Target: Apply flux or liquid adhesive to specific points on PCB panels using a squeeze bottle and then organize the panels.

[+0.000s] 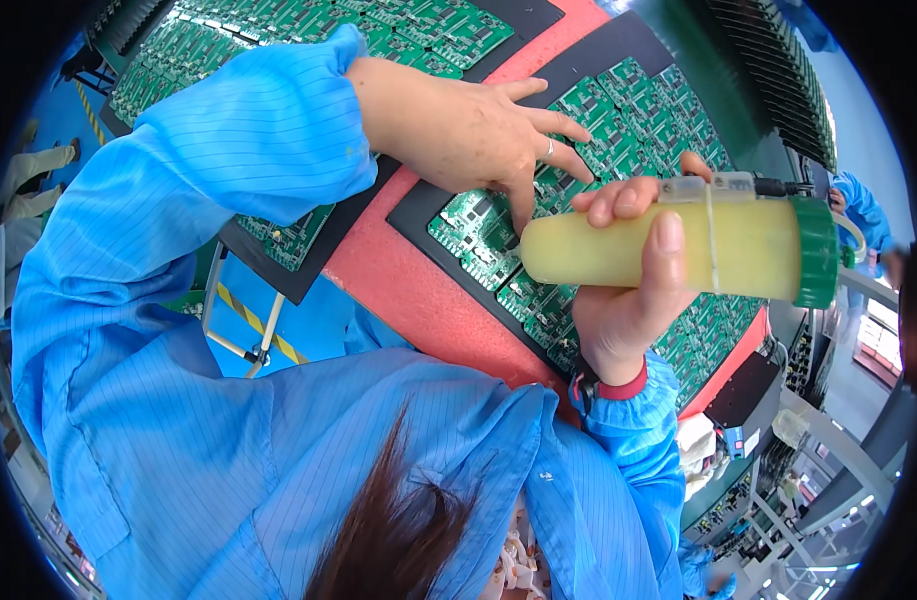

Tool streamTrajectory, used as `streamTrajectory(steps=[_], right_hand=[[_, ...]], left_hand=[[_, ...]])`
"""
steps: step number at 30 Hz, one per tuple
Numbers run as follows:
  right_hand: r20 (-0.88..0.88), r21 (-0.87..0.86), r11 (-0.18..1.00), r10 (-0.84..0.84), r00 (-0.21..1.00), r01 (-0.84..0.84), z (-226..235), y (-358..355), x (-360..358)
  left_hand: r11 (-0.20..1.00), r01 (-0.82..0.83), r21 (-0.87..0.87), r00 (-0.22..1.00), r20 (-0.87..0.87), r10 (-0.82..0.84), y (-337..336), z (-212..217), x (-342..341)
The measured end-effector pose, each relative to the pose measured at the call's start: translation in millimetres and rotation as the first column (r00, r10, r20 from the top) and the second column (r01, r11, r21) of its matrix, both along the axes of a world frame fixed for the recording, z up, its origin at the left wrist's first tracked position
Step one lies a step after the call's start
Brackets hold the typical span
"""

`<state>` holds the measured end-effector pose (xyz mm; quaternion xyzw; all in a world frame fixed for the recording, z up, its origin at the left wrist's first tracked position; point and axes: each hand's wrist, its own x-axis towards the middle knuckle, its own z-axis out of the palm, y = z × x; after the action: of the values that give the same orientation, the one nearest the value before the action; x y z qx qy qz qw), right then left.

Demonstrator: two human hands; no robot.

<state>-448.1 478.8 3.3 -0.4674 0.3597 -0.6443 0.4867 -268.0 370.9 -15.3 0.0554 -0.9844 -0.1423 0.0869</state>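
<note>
Here the right hand (618, 320) has its fingers wrapped around a green-capped yellow bottle (753, 245), lying sideways above the green circuit boards (616, 140). The left hand (463, 135) spreads its fingers loosely over them, contact unclear.

The left hand (458, 135) spreads over green circuit boards (628, 125); the right (623, 310) grips a yellow bottle (753, 245).

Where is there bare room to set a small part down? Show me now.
Bare: the pink strip between the left black sheet and the right black sheet, plus that right sheet's far margin. Crowded: the green boards, tightly packed, beneath the left hand and yellow bottle.
</note>
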Motion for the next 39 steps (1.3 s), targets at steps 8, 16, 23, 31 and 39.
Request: streamTrajectory(steps=[8, 16, 23, 31, 39], right_hand=[[-0.002, 0.041, 0.999, -0.004, 1.000, 0.004, -12.6, -4.8, 13.8], [-0.026, 0.060, 0.998, -0.009, 1.000, 0.011, -15.3, -3.7, 16.0], [-0.027, 0.071, 0.997, -0.007, 1.000, 0.009, -13.2, -3.6, 15.7], [0.042, 0.087, 0.996, 0.003, 0.999, -0.006, -13.0, -4.1, 11.4], [0.112, 0.055, 0.998, 0.017, 0.994, -0.024, -0.8, -12.7, 12.5]], left_hand=[[1.000, -0.007, 0.015, 1.000, -0.004, 0.007, -4.8, -11.5, 9.1], [0.997, 0.014, -0.076, 0.999, -0.032, -0.017, -5.6, -15.5, 8.6], [0.994, 0.015, -0.111, 0.998, -0.064, -0.022, -6.0, -14.3, 9.1], [0.990, 0.037, -0.135, 0.994, -0.094, -0.049, -6.9, -17.3, 9.4], [0.995, 0.032, -0.097, 0.995, -0.093, -0.041, -7.1, -5.9, 17.6]])
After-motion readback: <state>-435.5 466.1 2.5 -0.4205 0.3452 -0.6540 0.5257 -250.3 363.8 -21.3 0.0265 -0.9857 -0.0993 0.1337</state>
